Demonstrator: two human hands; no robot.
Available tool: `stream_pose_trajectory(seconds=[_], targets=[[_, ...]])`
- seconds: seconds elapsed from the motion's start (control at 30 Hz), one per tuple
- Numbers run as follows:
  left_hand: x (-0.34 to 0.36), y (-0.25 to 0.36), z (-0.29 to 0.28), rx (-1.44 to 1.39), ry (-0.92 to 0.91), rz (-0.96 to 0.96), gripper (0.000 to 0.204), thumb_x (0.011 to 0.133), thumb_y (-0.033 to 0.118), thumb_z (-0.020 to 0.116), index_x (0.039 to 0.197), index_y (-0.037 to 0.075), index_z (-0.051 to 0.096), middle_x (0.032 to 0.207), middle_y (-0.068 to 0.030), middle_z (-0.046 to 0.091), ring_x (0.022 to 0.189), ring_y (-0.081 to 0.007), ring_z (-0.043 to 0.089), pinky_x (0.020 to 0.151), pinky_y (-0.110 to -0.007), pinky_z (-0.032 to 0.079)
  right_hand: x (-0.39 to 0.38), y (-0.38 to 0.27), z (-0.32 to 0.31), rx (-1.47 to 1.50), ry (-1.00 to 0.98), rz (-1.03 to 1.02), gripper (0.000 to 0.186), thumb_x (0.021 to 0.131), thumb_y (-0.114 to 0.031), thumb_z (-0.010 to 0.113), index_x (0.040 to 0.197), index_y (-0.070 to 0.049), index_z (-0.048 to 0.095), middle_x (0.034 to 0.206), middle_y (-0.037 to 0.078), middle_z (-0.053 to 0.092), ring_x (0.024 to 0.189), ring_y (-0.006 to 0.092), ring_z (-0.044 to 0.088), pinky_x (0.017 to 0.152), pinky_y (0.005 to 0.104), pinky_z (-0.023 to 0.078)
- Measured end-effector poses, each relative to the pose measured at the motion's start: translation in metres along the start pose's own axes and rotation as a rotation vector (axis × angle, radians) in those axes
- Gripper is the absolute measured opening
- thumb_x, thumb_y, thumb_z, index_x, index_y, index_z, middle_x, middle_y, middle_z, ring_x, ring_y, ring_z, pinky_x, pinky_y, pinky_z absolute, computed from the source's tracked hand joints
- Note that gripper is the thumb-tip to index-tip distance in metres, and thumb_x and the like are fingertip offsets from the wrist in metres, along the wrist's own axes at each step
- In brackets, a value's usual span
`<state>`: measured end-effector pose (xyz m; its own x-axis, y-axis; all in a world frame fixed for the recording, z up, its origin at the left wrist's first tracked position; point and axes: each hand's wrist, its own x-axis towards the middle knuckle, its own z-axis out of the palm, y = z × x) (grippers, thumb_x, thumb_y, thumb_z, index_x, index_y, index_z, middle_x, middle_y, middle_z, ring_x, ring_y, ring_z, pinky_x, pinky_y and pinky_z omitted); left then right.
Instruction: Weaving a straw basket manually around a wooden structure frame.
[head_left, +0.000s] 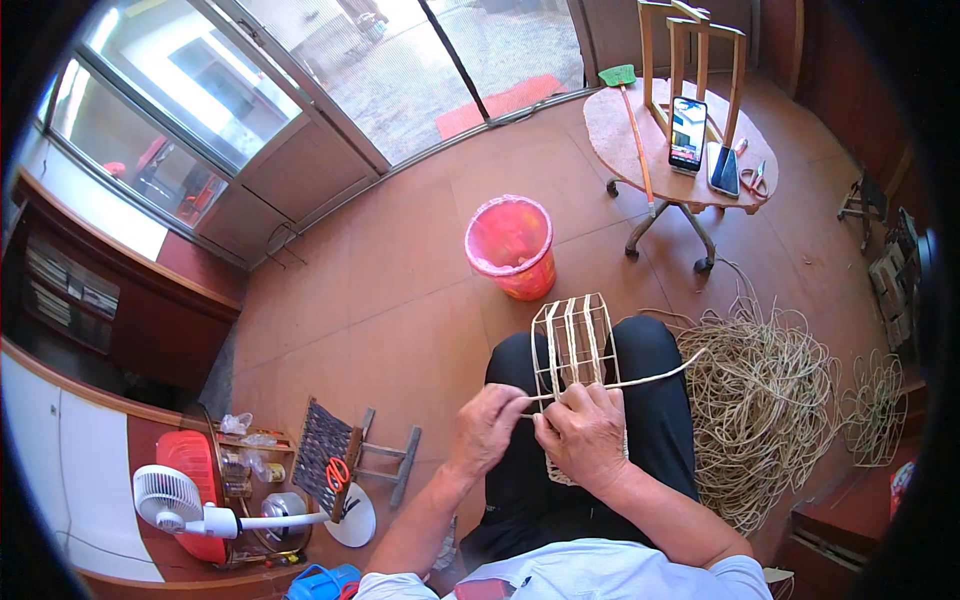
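Observation:
A rectangular frame (574, 330) with pale cords strung along it rests on my lap between my knees. My left hand (490, 425) is at the frame's left side, thumb and fingers pinched on a pale cord. Over the middle of the frame lies my right hand (583, 432), its fingers curled and pressed on the cord and the strands. From beside the right hand, the loose cord end (668, 374) sticks out to the right above my knee. Both hands hide the frame's lower part, and the exact grip of the right fingertips cannot be made out.
A big heap of pale cord (765, 420) lies on the floor at right. Ahead stands a red bin (512, 250). A small wheeled table (625, 150) bears phones, red-handled scissors (755, 180) and wooden frames. At left are a white fan (170, 500) and a woven stool (325, 455).

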<state>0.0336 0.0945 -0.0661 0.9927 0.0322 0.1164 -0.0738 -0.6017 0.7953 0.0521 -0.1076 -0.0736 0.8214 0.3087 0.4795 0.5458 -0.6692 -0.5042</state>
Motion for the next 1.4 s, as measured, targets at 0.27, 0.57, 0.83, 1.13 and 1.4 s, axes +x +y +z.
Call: stream_pose_trajectory(seconds=[0.27,0.57,0.83,1.13,1.4], targets=[[-0.013,-0.192,-0.230,0.753,0.512,-0.560,0.025,0.112,0.024,0.065,0.114,0.002,0.077,0.116,-0.0245,0.077,0.111,-0.0411,0.074,0.094,-0.051,0.056,0.000,0.002,0.001,0.056,0.045,-0.037,0.024,0.086,-0.024,0.085,0.072,-0.014,0.069,0.087,0.004,0.061,0.088,0.0270,0.060,0.085,0.0463,0.044],[0.002,0.012,0.002,-0.061,-0.121,-0.133,0.029,0.109,0.020,0.075,0.132,0.002,0.076,0.120,-0.0175,0.081,0.111,-0.0318,0.079,0.099,-0.041,0.061,-0.002,0.003,-0.002,0.026,-0.004,-0.011,0.022,0.089,-0.025,0.084,0.076,-0.014,0.071,0.090,0.004,0.061,0.092,0.0267,0.061,0.085,0.0463,0.043],[0.005,-0.106,-0.084,0.347,0.219,-0.049,0.027,0.113,0.021,0.064,0.098,0.000,0.071,0.092,-0.0202,0.070,0.085,-0.0379,0.070,0.079,-0.050,0.055,-0.002,0.008,0.002,0.036,0.056,-0.011,0.025,0.086,-0.025,0.085,0.071,-0.014,0.068,0.085,0.004,0.059,0.087,0.0269,0.060,0.084,0.0457,0.044],[0.019,-0.032,-0.048,0.231,0.093,-0.050,0.027,0.112,0.016,0.064,0.132,0.001,0.076,0.130,-0.0222,0.077,0.121,-0.0383,0.075,0.106,-0.044,0.059,-0.003,0.010,0.003,0.053,0.059,-0.011,0.025,0.086,-0.024,0.085,0.071,-0.015,0.067,0.085,0.004,0.058,0.087,0.0267,0.060,0.084,0.0454,0.044],[0.004,-0.007,0.003,0.059,0.088,0.028,0.011,0.105,0.012,0.079,0.104,0.000,0.078,0.093,-0.0135,0.075,0.083,-0.0209,0.073,0.076,-0.038,0.058,0.001,0.004,0.002,0.036,0.021,-0.012,0.022,0.088,-0.024,0.084,0.074,-0.014,0.070,0.087,0.004,0.060,0.089,0.0265,0.061,0.084,0.0457,0.044]])
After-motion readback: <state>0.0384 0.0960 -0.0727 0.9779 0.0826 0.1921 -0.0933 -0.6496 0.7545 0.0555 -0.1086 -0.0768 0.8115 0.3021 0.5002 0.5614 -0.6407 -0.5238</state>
